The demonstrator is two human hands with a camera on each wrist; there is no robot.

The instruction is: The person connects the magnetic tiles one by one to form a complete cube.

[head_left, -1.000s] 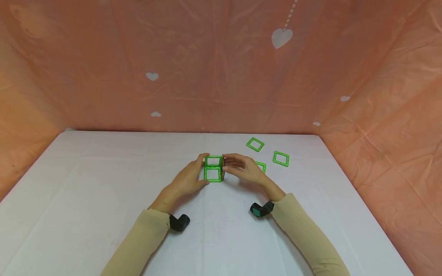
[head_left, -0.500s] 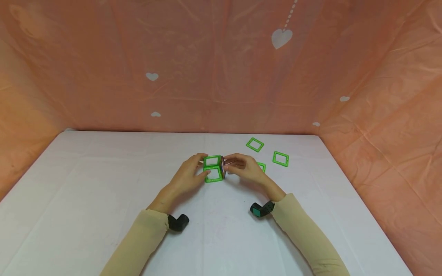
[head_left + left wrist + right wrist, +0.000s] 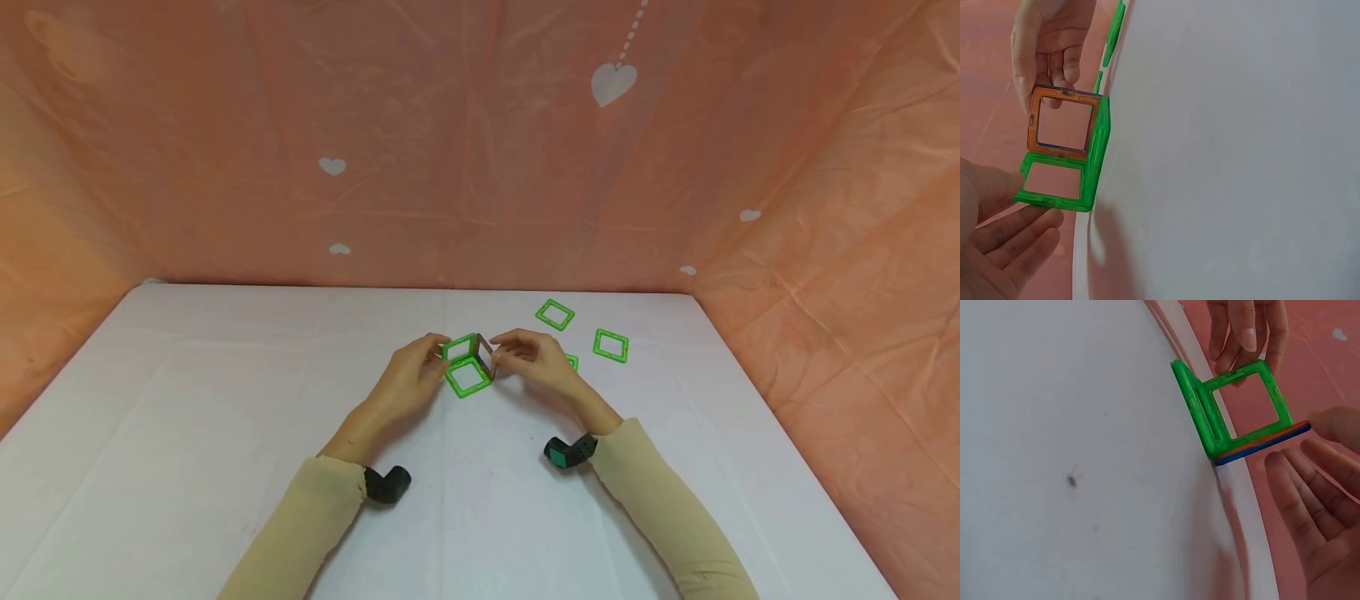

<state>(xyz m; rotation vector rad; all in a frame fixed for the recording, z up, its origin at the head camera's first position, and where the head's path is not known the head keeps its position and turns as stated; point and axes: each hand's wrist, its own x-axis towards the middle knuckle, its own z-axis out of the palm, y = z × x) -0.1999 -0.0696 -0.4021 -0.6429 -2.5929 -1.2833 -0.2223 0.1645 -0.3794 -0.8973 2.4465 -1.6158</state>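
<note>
Three joined magnetic tiles stand between the hands. One green square tile (image 3: 476,389) lies lowest, a second green tile (image 3: 459,339) rises from its back edge, and an orange tile with a blue side (image 3: 1047,150) stands upright along the right. My left hand (image 3: 405,375) pinches the outer left edge of the upright green tile, thumb in front and fingers behind. At the orange-and-blue tile, my right hand (image 3: 542,364) holds the outer edge, its thumb (image 3: 1335,425) on one side and fingers (image 3: 1291,494) on the other.
Two loose green square tiles, one farther back (image 3: 543,307) and one to the right (image 3: 596,342), lie on the white table (image 3: 225,400). Part of another green tile (image 3: 573,362) shows behind the right hand. An orange curtain (image 3: 465,167) surrounds the back and sides.
The joined tiles have turned counter-clockwise, so the face of the orange-and-blue tile now shows. My left thumb has shifted from the lowest tile's front corner up to the upright green tile.
</note>
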